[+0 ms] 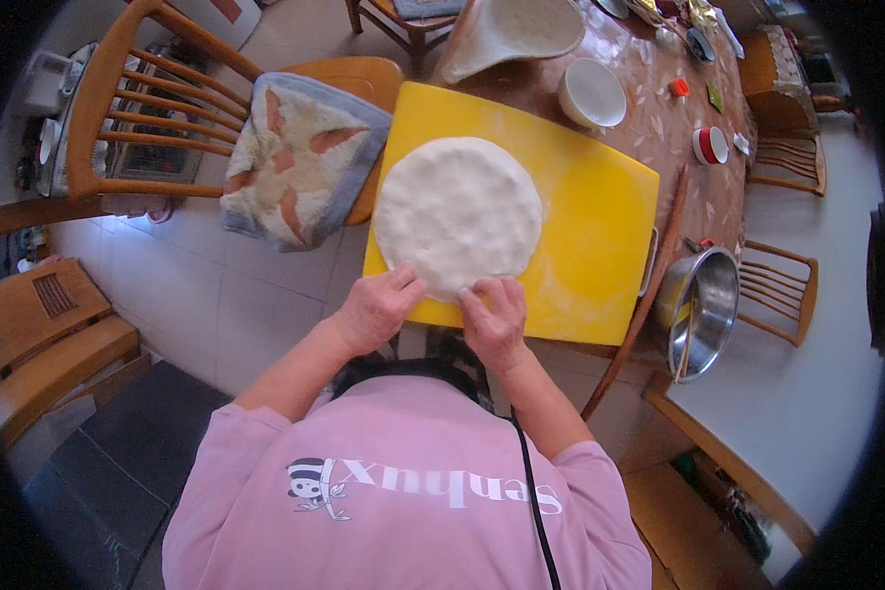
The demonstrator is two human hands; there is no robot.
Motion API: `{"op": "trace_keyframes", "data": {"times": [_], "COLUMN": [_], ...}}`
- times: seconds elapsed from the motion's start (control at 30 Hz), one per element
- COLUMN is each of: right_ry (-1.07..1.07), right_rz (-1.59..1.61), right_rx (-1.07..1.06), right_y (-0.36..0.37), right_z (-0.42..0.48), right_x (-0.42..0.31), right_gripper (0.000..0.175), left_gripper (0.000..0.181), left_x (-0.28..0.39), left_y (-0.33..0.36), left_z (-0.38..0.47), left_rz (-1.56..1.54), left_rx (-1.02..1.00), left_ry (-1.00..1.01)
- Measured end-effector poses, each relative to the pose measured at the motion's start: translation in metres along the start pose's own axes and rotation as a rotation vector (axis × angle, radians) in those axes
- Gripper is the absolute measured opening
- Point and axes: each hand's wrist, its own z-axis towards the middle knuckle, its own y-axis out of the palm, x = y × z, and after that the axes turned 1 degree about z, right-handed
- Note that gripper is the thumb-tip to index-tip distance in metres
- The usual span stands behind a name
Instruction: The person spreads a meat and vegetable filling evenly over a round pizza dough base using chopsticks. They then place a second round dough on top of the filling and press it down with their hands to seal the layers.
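Note:
A round, flat sheet of white dough [457, 210] with a dimpled surface lies on the left part of a yellow cutting board [597, 243]. My left hand [385, 306] has its fingertips on the near left rim of the dough, thumb and fingers closed together there. At the near right rim, my right hand [495, 317] pinches the dough's edge between thumb and bent fingers. Fingertips of both hands partly hide that edge. White flour dusts the board's right half.
A long wooden rolling pin [638, 324] lies along the board's right side, beside a steel basin [719, 317] holding chopsticks [684, 343]. Beyond the board are a white bowl [594, 92] and an open flour bag [516, 37]. A chair with a cushion [302, 158] stands left.

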Motion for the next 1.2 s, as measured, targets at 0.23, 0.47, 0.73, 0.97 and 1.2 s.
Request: {"op": "trace_keyframes", "data": {"times": [0.23, 0.47, 0.73, 0.97, 1.2], "right_ry": [-0.082, -0.075, -0.013, 0.229, 0.230], "right_rz": [-0.002, 0.022, -0.068, -0.173, -0.181], "right_rx": [-0.089, -0.105, -0.154, -0.251, -0.249], "right_y": [-0.002, -0.001, -0.014, -0.008, 0.003], "right_z": [0.009, 0.008, 0.003, 0.012, 0.031], "right_x": [0.002, -0.002, 0.011, 0.033, 0.059], "right_gripper": [0.019, 0.023, 0.048, 0.088, 0.084], "left_gripper": [0.017, 0.019, 0.039, 0.083, 0.081], "left_x": [-0.002, -0.008, -0.015, -0.030, -0.040], "left_y": [-0.003, -0.005, -0.009, -0.009, -0.006], "left_z": [0.000, -0.009, -0.016, 0.004, 0.016], "left_rz": [0.029, 0.007, 0.037, 0.090, 0.163], "left_rx": [-0.042, -0.050, 0.050, 0.156, 0.063], "left_ry": [0.052, 0.075, -0.104, -0.323, -0.244]}}
